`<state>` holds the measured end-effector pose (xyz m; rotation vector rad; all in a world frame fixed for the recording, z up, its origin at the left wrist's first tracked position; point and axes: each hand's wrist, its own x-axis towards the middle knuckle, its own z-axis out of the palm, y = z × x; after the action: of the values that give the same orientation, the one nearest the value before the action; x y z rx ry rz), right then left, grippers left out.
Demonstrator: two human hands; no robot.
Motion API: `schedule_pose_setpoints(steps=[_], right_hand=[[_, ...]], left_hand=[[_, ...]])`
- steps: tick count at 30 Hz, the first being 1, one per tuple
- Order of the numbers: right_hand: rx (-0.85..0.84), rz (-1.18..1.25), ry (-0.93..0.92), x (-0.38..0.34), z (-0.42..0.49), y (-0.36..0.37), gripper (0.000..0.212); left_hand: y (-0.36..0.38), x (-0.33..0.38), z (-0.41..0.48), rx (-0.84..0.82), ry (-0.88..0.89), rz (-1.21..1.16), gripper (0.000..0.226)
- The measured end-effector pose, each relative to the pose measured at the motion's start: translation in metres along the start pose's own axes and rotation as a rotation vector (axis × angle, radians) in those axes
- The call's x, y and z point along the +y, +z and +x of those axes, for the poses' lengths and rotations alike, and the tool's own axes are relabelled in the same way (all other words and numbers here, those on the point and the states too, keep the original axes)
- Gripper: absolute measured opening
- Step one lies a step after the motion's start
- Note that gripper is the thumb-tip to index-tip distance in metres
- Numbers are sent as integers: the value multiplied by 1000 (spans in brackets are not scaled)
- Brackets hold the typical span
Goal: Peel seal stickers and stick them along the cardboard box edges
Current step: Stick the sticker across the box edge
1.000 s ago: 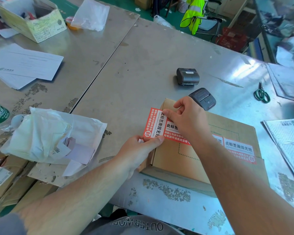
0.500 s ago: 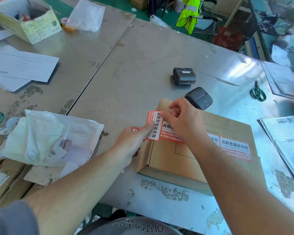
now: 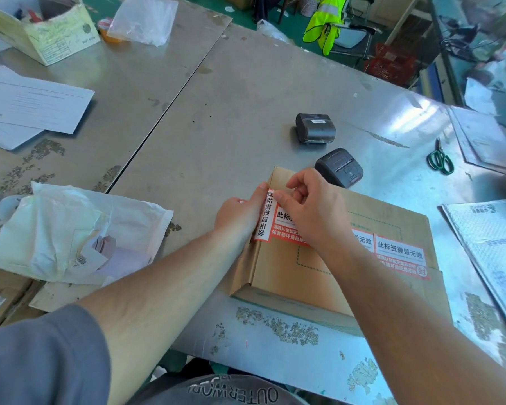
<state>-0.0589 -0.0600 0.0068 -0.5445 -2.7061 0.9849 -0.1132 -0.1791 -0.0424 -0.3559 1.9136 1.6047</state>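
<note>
Red-and-white rectangular seal sticker (image 3: 265,220), printed with black characters, sits at the left edge of the flat brown cardboard box (image 3: 278,276). Most of it lies flat on the box top, and its white end strip is bent over the left edge.

The left hand (image 3: 240,217) lies against the box's left side, just outside that strip. One straight digit runs along the strip's outer margin and presses it towards the edge. The other fingers of this hand are hidden beneath it.

The right hand (image 3: 313,211) rests on the box top and covers the middle of the sticker. Its thumb tip touches the sticker's far corner right at the fold, and its fingers (image 3: 297,182) are curled just beyond the sticker's far side. I cannot tell whether this hand pinches the sticker or only presses it.

A second sticker (image 3: 400,255) of the same kind lies on the right part of the box top and reaches the right edge.

The box lies on a grey metal desk (image 3: 231,97). Two small black devices stand beyond it, one (image 3: 339,168) just beside the box's far edge and the other (image 3: 316,128) a little farther off. Green-handled scissors (image 3: 440,160) lie well to the right. A crumpled white plastic bag (image 3: 70,229) lies to the left of the box, and white envelopes (image 3: 32,103) lie farther left.
</note>
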Motion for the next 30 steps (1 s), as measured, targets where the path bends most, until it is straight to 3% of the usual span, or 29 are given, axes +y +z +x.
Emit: schedule_pose_setpoints(steps=[7, 15, 21, 30], right_hand=[[3, -1, 13, 0, -1, 1, 20], [7, -15, 16, -1, -3, 2, 20], [6, -27, 10, -2, -3, 1, 20], [14, -33, -14, 0, -3, 1, 21]], left_hand=[[0, -17, -11, 67, 135, 76, 56], [-13, -53, -24, 77, 122, 151, 42], [-10, -33, -18, 62, 199, 153, 23], [0, 3, -2, 67, 265, 168, 32]])
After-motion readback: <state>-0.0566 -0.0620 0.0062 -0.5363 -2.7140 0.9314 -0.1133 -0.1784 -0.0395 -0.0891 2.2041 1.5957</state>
